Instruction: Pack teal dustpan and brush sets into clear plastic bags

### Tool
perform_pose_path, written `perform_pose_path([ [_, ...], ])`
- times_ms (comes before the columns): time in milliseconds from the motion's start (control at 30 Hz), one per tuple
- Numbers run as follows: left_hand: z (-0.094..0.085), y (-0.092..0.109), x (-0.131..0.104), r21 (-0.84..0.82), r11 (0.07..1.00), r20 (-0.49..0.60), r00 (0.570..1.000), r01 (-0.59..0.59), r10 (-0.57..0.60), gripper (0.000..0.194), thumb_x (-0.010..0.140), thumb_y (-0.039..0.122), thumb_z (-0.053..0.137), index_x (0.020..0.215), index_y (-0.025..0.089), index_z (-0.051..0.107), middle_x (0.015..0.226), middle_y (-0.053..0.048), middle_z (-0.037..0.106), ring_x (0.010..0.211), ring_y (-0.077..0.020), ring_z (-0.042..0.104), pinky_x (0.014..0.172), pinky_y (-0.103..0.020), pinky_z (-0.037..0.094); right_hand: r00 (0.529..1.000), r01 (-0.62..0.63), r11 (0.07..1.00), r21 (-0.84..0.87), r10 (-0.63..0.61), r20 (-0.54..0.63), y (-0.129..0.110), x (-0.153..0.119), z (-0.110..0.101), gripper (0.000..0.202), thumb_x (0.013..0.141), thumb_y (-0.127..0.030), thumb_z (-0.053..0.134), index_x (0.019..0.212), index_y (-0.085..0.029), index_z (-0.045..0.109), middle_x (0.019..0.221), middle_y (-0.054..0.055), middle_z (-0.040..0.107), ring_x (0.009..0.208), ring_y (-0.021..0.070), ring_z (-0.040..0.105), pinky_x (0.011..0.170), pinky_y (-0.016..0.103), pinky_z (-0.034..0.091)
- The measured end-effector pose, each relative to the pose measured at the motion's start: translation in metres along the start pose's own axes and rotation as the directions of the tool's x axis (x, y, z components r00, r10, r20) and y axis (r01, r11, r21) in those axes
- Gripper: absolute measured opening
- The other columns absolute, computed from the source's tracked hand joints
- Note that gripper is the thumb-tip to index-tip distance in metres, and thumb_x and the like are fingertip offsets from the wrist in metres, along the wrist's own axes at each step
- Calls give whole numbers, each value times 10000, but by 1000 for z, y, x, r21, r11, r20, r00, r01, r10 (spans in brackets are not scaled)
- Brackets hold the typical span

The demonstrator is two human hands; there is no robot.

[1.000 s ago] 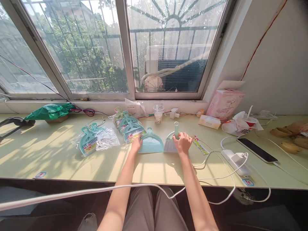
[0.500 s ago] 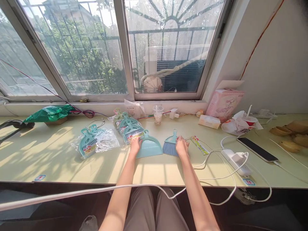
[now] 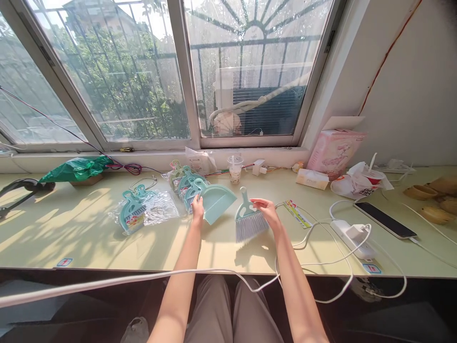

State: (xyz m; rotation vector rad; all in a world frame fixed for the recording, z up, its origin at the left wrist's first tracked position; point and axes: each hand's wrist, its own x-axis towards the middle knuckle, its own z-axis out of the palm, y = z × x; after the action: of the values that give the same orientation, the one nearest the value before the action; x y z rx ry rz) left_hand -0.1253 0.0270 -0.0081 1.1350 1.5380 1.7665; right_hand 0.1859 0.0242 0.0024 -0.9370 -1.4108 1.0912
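Near the middle of the table, my left hand (image 3: 197, 208) grips a light teal dustpan (image 3: 218, 200) by its left side, and the pan is tilted with its wide edge toward the lower right. To the right, my right hand (image 3: 266, 209) pinches the side of a small teal brush (image 3: 246, 209), whose grey-blue bristles (image 3: 250, 226) point down over a shadow on the table. The brush and dustpan are apart. Just behind my left hand lie several wrapped dustpan sets (image 3: 187, 178). Another wrapped set (image 3: 132, 214) rests further left beside clear plastic film (image 3: 160, 208).
Right of my right hand lie a colourful card (image 3: 297, 214), white cables, a power strip (image 3: 352, 238) and a phone (image 3: 384, 220). A drink cup (image 3: 235, 170), a pink box (image 3: 335, 151) and a green bag (image 3: 74, 168) stand at the back. A white cable crosses my forearms.
The dustpan has turned and tilted up in my left hand. My right hand has raised the brush off the table and shifted it slightly left and nearer to me.
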Motion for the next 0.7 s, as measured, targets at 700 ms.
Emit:
perform_pose_path([
  [700,55,6,-60,8,999,633,774,32,-30,517,762,649,707,994,189,674,982,-56,715,952,-241,639,879,-344,493,985,-168,907,-386,170,-29,4,-6,29,332,823,-345,711,1138,-254,760,1168,73,778,1142,286,685,1007,423,508],
])
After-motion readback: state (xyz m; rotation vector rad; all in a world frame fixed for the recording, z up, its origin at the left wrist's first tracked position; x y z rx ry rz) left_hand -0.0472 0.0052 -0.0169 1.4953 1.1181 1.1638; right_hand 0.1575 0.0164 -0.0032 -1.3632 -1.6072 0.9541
